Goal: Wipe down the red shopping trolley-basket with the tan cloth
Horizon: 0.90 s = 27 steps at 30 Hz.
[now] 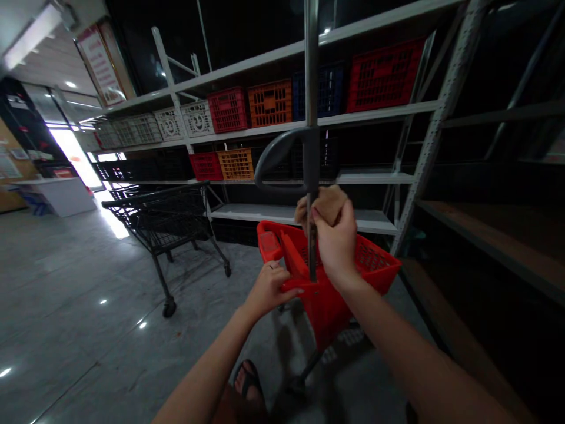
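A red plastic shopping basket on wheels stands on the floor right in front of me. Its grey pull handle rises straight up through the middle of the view, with a curved grip at shelf height. My left hand grips the basket's near rim, fingers curled over the edge. My right hand is closed around a brown cloth, pressed against the handle's rod just above the basket.
A black wire shopping trolley stands to the left on the glossy grey floor. White metal shelving behind holds red, orange, blue, white and black crates. Dark wooden shelves run along the right. My sandalled foot shows below.
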Motion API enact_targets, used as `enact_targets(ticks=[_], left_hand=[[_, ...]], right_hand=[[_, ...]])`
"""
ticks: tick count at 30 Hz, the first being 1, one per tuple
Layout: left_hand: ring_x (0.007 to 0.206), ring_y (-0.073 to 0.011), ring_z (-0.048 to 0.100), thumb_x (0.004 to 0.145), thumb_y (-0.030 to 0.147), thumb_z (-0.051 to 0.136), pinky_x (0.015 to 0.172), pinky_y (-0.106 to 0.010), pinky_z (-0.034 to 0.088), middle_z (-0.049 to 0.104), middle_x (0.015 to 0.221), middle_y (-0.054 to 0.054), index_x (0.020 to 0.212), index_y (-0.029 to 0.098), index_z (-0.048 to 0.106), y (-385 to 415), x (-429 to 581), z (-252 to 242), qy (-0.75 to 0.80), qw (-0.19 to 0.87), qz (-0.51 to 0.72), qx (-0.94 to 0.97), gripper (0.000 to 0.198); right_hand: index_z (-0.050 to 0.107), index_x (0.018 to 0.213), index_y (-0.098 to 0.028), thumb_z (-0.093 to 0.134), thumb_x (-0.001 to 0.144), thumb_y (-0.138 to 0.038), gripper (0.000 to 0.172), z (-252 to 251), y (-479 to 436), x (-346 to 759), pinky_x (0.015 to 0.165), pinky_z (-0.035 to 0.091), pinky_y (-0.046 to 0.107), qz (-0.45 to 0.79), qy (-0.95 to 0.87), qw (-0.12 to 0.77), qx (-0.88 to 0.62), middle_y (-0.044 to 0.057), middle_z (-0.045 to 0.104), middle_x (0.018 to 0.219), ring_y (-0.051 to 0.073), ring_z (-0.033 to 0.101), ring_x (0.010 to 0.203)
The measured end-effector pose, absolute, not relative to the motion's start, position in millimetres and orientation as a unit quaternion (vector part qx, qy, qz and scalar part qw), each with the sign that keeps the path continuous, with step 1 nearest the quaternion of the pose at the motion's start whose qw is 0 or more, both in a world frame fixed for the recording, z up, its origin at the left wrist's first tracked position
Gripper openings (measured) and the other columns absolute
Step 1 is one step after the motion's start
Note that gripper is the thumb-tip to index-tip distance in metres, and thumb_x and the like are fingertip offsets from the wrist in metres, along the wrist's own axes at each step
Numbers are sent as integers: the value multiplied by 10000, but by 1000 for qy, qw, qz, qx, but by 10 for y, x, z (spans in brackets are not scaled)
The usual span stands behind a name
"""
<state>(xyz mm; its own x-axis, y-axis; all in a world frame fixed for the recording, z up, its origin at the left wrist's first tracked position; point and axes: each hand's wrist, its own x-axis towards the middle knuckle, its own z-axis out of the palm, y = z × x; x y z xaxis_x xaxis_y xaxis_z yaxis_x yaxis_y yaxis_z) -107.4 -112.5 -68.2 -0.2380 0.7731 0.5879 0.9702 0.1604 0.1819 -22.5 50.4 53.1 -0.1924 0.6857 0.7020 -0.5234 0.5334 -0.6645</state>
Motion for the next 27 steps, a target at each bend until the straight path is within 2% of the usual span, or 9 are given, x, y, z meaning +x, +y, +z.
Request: enact_targets(ticks=[3, 6, 10, 13, 16, 19, 22, 24, 27], left_hand=[[793, -206, 604, 959, 553, 735, 911, -390, 488, 639, 717, -10, 719, 221, 575, -1133, -1043, -669, -745, 178, -264, -587, 440], [796, -211, 601, 979, 548, 700, 917, -392, 484, 624, 706, -13, 715, 225, 572, -1145, -1027, -646, -745, 178, -268, -584, 437], [810, -211, 603, 1003, 509, 669, 951, -399, 471, 639, 722, -13, 751, 224, 600, -1163, -1052, -618, -740, 174, -273, -590, 386], [821, -216, 602, 1002, 490, 673, 941, -393, 469, 637, 719, -15, 742, 223, 596, -1173, -1067, -610, -741, 178, -267, -590, 380], [844, -226, 603, 992, 491, 688, 920, -387, 469, 636, 712, -18, 725, 223, 597, -1183, -1050, -603, -751, 186, -260, -578, 388], [849, -227, 606, 985, 499, 693, 917, -389, 467, 639, 712, -16, 732, 224, 613, -1193, -1030, -592, -758, 183, -258, -570, 382], [828, -224, 598, 981, 503, 685, 896, -395, 460, 635, 713, -13, 728, 224, 609, -1191, -1033, -595, -758, 184, -262, -568, 384], [821, -224, 591, 984, 486, 672, 885, -398, 460, 634, 719, -16, 725, 225, 601, -1180, -1035, -603, -757, 192, -265, -566, 375], [811, -225, 585, 992, 471, 658, 896, -406, 471, 621, 711, -18, 717, 228, 581, -1150, -1009, -617, -750, 202, -273, -568, 376]], right_hand=[[425, 1451, -257, 634, 949, -366, 554, 787, 541, -366, 1028, 558, 464, 406, -614, 675, -51, 166, 635, 1377, 287, 672, 1237], [348, 1486, -270, 560, 993, -353, 544, 543, 495, -426, 1048, 546, 471, 397, -638, 658, -49, 176, 594, 1419, 286, 636, 1306], [437, 1353, -281, 590, 950, -327, 433, -325, 391, -250, 985, 570, 454, 470, -657, 585, -70, 120, 678, 1237, 271, 682, 1152], [533, 1161, -271, 617, 908, -277, 267, -1020, 366, -1, 908, 588, 442, 456, -697, 545, -100, 83, 699, 1105, 255, 692, 992], [620, 962, -262, 588, 907, -201, 88, -1459, 398, 176, 995, 576, 474, 348, -765, 539, -56, 101, 662, 1199, 258, 665, 1116], [691, 900, -271, 587, 927, -147, 164, -1626, 444, 238, 1054, 556, 486, 237, -812, 531, -43, 94, 624, 1232, 262, 610, 1189], [743, 922, -291, 606, 919, -120, 219, -1764, 476, 272, 1010, 565, 476, 167, -843, 507, -67, 88, 635, 1172, 271, 580, 1110], [757, 915, -295, 595, 893, -86, 265, -1922, 483, 325, 936, 578, 461, 165, -858, 482, -71, 94, 654, 1115, 270, 572, 1011], [745, 880, -300, 576, 819, -50, 308, -2181, 467, 404, 844, 590, 451, 242, -846, 470, -68, 81, 654, 1028, 259, 566, 895]])
